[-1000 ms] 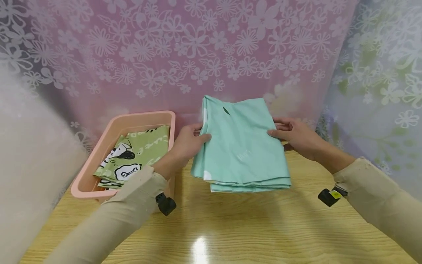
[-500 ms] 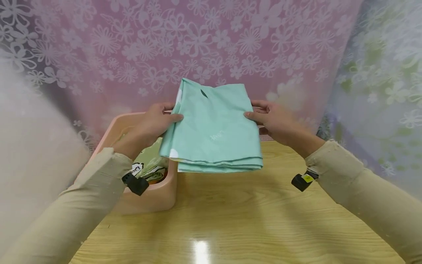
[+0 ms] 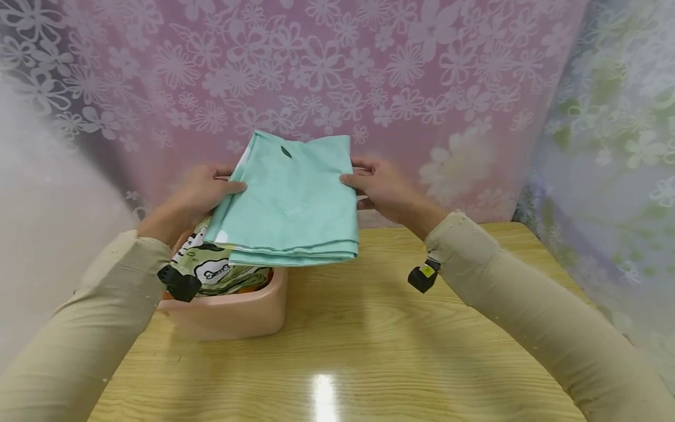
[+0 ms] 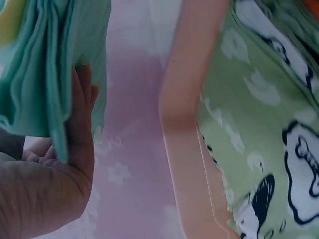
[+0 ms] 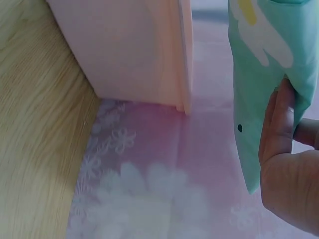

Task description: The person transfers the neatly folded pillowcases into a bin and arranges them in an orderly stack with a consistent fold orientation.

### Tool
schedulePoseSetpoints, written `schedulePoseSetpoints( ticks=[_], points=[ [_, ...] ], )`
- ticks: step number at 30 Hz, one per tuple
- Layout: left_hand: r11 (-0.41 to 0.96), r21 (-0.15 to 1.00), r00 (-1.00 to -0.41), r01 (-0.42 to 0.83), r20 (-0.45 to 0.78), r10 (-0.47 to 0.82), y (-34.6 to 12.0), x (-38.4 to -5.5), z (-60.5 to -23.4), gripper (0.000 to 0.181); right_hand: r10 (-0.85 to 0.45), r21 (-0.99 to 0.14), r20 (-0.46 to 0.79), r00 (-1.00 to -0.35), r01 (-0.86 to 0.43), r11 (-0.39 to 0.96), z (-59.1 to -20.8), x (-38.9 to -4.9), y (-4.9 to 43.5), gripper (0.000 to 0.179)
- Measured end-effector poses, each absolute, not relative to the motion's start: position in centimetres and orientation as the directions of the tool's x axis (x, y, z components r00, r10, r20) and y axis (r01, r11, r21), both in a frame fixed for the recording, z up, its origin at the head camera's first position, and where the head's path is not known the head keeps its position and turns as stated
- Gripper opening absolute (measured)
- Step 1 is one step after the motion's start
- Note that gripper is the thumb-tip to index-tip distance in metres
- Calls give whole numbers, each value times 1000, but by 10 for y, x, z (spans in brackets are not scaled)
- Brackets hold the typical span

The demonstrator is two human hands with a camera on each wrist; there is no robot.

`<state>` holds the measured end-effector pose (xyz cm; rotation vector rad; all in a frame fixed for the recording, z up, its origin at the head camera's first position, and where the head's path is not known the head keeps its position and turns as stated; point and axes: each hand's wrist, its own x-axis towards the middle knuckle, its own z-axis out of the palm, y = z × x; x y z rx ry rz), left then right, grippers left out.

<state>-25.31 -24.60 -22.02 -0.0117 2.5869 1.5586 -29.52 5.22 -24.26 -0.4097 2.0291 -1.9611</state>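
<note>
A folded mint-green cloth point(image 3: 295, 199), with a dark leaf mark and white patches, is held up in the air between both hands. My left hand point(image 3: 203, 190) pinches its left edge, thumb on top and fingers beneath. On the opposite edge, my right hand point(image 3: 382, 187) pinches it the same way. The cloth hangs partly over a pink plastic bin point(image 3: 237, 316), covering much of the bin's opening in the head view. Inside the bin lies a folded green cloth point(image 4: 249, 109) printed with black-and-white cartoon shapes, seen close up in the left wrist view.
The bin stands on a wooden table point(image 3: 369, 340), at the left against a pink floral curtain point(image 3: 401, 88). A pale floral curtain point(image 3: 622, 176) hangs along the right side. Something orange point(image 4: 311, 10) shows at the bin's far corner in the left wrist view.
Both hands have carried the mint-green cloth leftward, from beside the bin to above it. It rose at first, then stayed at about that height. Both hands keep their grip.
</note>
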Motion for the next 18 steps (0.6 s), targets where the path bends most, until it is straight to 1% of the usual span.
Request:
schedulePoseSetpoints(
  ticks=[5, 9, 18],
  points=[
    [502, 860, -990, -88, -132, 52, -270, -253, -224, 52, -398, -999, -37, -917, 26, 34, -251, -303, 26, 55],
    [506, 856, -986, -110, -157, 51, -285, -254, -229, 50, -393, -999, -46, -918, 40, 25, -259, -308, 8, 54],
    [572, 802, -978, -172, -209, -2, -317, -250, -238, 59, -413, -997, -75, -908, 59, 51, -272, -308, -29, 54]
  ],
)
